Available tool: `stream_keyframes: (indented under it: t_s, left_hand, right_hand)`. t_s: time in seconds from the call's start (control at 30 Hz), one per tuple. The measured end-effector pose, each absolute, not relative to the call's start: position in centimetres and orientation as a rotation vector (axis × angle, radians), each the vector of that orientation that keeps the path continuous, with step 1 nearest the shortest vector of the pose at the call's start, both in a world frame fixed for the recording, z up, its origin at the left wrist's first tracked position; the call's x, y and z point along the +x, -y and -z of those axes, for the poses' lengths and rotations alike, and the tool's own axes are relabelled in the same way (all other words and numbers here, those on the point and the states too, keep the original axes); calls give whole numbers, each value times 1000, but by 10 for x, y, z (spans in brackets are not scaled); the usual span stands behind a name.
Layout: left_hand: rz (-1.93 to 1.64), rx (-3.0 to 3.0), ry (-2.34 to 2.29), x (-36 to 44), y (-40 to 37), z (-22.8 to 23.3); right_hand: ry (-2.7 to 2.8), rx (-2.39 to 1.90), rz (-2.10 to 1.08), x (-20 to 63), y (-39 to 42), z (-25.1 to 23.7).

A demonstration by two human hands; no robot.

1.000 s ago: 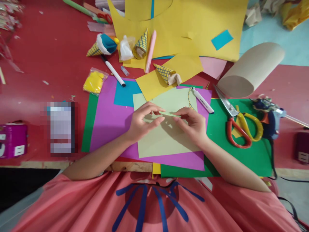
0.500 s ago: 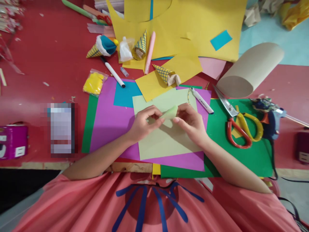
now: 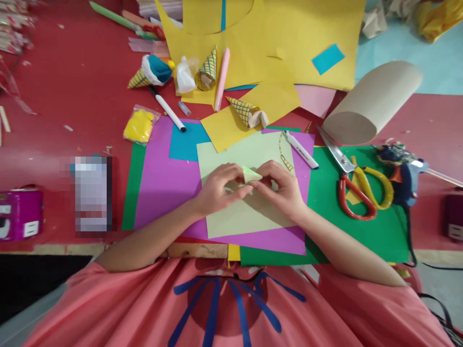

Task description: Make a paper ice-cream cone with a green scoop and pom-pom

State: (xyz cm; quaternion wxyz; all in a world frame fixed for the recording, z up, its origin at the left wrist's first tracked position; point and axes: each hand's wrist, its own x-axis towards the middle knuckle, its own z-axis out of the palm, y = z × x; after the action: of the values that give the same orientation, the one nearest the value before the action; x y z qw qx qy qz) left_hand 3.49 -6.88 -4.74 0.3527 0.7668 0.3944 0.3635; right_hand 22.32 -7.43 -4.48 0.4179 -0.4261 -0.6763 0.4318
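A small light green paper piece is pinched between both my hands, curled into a pointed roll. My left hand grips its left side and my right hand grips its right side, fingertips almost meeting. The hands hover over a light green sheet that lies on a purple sheet and a green sheet. A white marker lies just beyond my right hand.
Scissors with red and yellow handles and a blue glue gun lie to the right, a cardboard tube behind them. Patterned paper cones, a pink pen, a black-tipped marker, a yellow bag and yellow sheets sit farther back. A purple box is at left.
The flat green strip held between my hands has been curled up into a tight pointed roll. My hands have come closer together.
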Motion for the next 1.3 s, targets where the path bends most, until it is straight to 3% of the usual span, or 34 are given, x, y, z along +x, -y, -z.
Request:
stream_keyframes:
  t_s: [0.43, 1.3]
  left_hand:
    - [-759, 1751, -1102, 32, 68, 48]
    - [-790, 1612, -1088, 32, 71, 49]
  right_hand:
    - [1658, -1161, -1168, 225, 75, 42]
    - [1449, -1264, -1477, 223, 76, 42]
